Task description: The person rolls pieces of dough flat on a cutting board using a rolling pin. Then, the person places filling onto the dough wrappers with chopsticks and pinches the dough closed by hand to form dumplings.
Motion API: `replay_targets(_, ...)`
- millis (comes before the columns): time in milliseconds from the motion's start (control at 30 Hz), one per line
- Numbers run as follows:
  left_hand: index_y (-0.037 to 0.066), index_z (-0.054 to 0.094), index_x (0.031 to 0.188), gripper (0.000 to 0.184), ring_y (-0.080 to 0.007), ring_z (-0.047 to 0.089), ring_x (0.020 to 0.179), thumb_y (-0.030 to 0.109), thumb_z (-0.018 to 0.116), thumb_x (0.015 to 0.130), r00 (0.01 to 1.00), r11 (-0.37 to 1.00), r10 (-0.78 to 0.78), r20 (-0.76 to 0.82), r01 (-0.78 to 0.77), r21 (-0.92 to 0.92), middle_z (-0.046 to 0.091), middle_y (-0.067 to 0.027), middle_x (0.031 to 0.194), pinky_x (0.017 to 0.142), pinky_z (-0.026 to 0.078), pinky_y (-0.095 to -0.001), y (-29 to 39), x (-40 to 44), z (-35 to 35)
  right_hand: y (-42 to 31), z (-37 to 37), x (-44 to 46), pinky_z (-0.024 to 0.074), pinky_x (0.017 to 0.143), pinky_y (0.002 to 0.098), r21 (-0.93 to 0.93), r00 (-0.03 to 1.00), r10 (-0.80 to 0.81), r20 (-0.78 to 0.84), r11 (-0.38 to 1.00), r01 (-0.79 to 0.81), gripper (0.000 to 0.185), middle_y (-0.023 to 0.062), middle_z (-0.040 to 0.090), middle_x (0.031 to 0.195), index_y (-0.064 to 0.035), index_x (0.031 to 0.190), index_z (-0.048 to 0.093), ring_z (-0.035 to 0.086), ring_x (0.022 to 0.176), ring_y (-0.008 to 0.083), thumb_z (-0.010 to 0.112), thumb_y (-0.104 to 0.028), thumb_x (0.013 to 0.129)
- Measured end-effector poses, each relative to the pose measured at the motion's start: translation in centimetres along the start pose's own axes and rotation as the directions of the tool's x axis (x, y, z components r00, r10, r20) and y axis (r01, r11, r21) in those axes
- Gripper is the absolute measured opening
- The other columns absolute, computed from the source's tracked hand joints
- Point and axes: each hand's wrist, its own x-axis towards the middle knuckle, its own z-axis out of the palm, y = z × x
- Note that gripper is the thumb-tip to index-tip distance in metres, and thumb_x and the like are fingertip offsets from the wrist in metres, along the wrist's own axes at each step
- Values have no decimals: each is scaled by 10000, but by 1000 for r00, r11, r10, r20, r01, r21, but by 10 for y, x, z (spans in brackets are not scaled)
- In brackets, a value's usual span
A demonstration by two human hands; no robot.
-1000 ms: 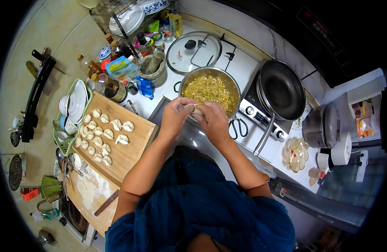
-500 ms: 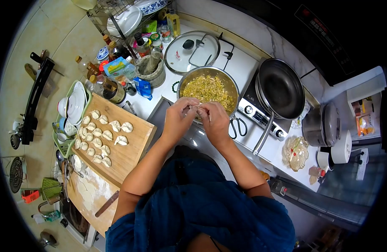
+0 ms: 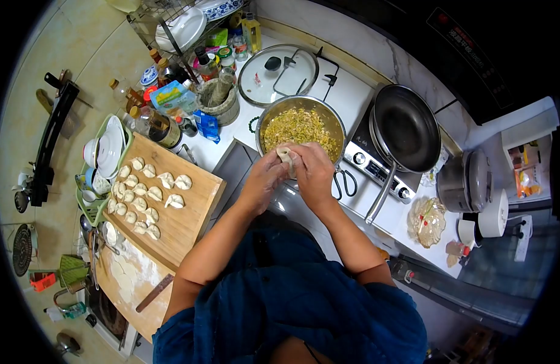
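Observation:
A pale dough dumpling [image 3: 286,159] is held between both hands at the near rim of a metal bowl [image 3: 339,130] of chopped filling [image 3: 298,128]. My left hand [image 3: 263,181] is closed round its left side, and my right hand [image 3: 314,173] pinches it from the right. Part of the dumpling is hidden by the fingers. To the left, several folded dumplings [image 3: 154,193] lie in rows on a wooden board [image 3: 186,221]. Flat dough wrappers [image 3: 125,273] rest on a floured board below it.
A black pan [image 3: 407,128] sits on an induction cooker right of the bowl, with scissors [image 3: 345,184] between them. A glass lid [image 3: 278,76], a stone mortar [image 3: 219,103] and several bottles stand behind. A rolling pin [image 3: 154,293] lies at lower left.
Both hands have turned the dumpling, so more of it shows between the fingers. My left hand has shifted slightly lower, and its fingers are now under the dough.

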Motion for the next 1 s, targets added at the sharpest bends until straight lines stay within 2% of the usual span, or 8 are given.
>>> replay_targets(200,43,533,1320,379,-73,549,970,162,549,960,997,992,60,-45,-55,112,612,2,1133,851,435,-246,-5,-3,-1,0,-1,1,508,725,403,-129,985,-174,15,976,174,204,142,635,887,-20,1014,690,619,819,318,671,-32,812)
replay_targets(267,15,534,1304,349,-92,547,1024,123,530,972,996,985,82,-45,-74,153,610,-27,1149,895,429,-250,1,-8,4,5,0,1,509,733,403,-104,968,-251,16,962,251,196,132,647,887,-24,996,704,624,832,310,702,-25,800)
replay_targets(300,1,535,1296,335,-101,545,1051,103,520,978,995,981,93,-45,-84,174,609,-42,1156,917,426,-252,3,-9,6,8,1,0,510,745,405,-97,968,-249,20,964,249,199,134,650,895,-24,994,705,625,838,313,706,-31,796)
replay_targets(400,31,575,1283,340,-56,523,910,143,551,963,992,975,111,-66,-96,202,620,15,1077,809,410,-222,0,-12,7,17,3,-5,510,770,407,-68,969,-245,22,967,246,202,139,656,913,-24,989,703,626,854,321,714,-49,788)
replay_targets(567,12,582,1265,326,-86,546,979,113,552,957,987,976,140,-84,-123,182,627,-4,1086,857,428,-233,-1,-15,6,4,-1,1,510,768,404,-35,984,-174,28,984,175,179,142,654,903,-18,974,695,626,856,323,701,-72,803)
replay_targets(700,-4,599,1231,301,-101,557,1016,79,554,946,987,935,141,-79,-106,339,630,-27,1092,902,438,-252,5,-20,3,4,1,3,522,765,409,-2,969,-238,69,971,239,174,141,635,914,-27,973,676,623,857,329,688,-58,802)
replay_targets(867,-9,591,1218,297,-93,570,999,71,566,933,979,940,168,-112,-125,316,641,-39,1079,870,448,-244,-8,-22,-2,12,9,-5,522,763,409,-43,952,-300,64,952,303,170,141,633,932,-34,965,658,622,865,329,695,-55,800)
replay_targets(1000,-10,607,1213,315,-100,566,975,53,579,906,965,962,192,-180,-148,230,633,-34,1088,885,443,-250,0,-31,9,10,10,-6,517,783,408,7,955,-271,123,962,272,249,157,617,989,-17,1087,642,615,893,334,656,-119,861)
